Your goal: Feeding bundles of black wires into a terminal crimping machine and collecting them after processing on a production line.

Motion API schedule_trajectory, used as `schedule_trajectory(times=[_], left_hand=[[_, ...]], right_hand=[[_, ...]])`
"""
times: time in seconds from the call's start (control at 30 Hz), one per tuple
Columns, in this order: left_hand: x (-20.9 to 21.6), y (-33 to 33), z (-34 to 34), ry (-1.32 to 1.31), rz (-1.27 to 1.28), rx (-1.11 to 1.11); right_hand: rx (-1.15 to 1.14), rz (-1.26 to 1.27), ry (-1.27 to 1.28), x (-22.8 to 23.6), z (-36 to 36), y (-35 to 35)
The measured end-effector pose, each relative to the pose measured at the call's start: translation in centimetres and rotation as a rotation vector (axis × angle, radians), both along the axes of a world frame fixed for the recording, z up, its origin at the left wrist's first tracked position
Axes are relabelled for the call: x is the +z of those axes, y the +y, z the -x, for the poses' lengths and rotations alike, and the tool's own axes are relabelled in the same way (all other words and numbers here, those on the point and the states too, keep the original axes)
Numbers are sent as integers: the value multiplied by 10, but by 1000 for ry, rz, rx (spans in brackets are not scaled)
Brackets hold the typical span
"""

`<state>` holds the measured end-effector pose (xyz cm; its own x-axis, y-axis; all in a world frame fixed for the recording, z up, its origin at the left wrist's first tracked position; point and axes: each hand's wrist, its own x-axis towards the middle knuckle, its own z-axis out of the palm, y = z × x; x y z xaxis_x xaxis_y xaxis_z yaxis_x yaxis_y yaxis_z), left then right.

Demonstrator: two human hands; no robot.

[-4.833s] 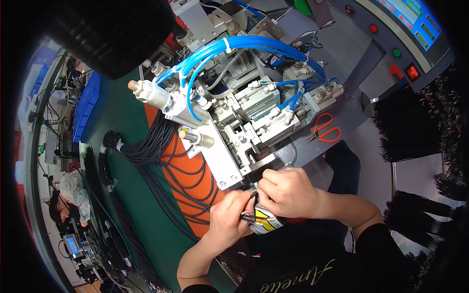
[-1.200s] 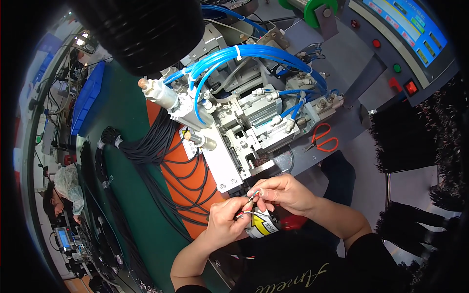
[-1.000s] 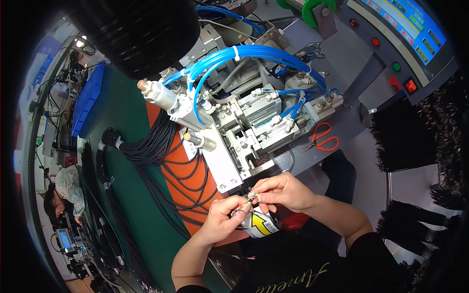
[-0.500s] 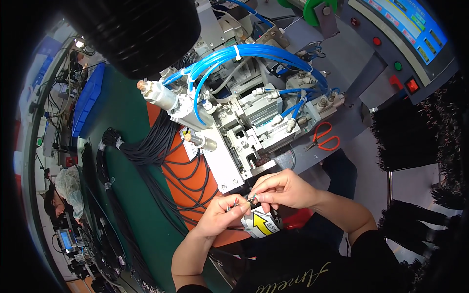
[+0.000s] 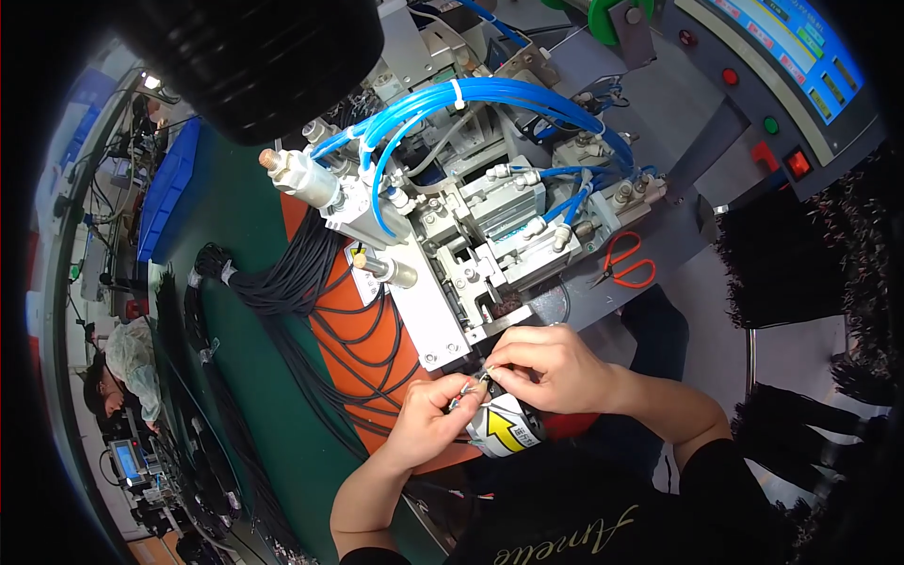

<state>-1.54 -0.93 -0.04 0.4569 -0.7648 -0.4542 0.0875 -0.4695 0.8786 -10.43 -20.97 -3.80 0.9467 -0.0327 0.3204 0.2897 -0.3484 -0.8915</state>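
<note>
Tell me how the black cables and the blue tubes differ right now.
The black cables lie across the worktop; the blue tubes arch over the machine. The black cables fan out into loose loops, while the blue tubes run close together through their arc. Both are slim and bundled.

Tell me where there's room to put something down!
There's bare green mat between the blue tray and orange mat, and bare grey surface between the machine and control panel. It's crowded around the left hand and right hand, and where black cables lie.
</note>
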Motion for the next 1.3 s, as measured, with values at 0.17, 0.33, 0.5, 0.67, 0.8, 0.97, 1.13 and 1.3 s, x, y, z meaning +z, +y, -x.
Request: schedule_trajectory(times=[0.17, 0.33, 0.5, 0.67, 0.8, 0.97, 1.13, 1.3], left_hand=[[-6, -7, 15, -1077, 112, -146], [-7, -6, 18, -1255, 85, -274], [-9, -7, 17, -1262, 79, -279], [-7, -5, 14, -1305, 127, -378], [3, -9, 14, -1316, 24, -516], [8, -15, 13, -1309, -14, -541], [4, -14, 11, -1282, -21, -484], [-1, -2, 5, -1176, 91, -311]], right_hand=[[-131, 446, -39, 10, 4, 4], [-113, 496, -25, 3, 5, 5], [-134, 454, -44, -7, 5, 7], [-155, 477, -55, -5, 7, 7], [-148, 579, -59, -3, 7, 11], [-64, 602, 58, 5, 1, 5], [-206, 380, -40, -6, 2, 6], [-99, 290, 66, -32, -2, 5]])
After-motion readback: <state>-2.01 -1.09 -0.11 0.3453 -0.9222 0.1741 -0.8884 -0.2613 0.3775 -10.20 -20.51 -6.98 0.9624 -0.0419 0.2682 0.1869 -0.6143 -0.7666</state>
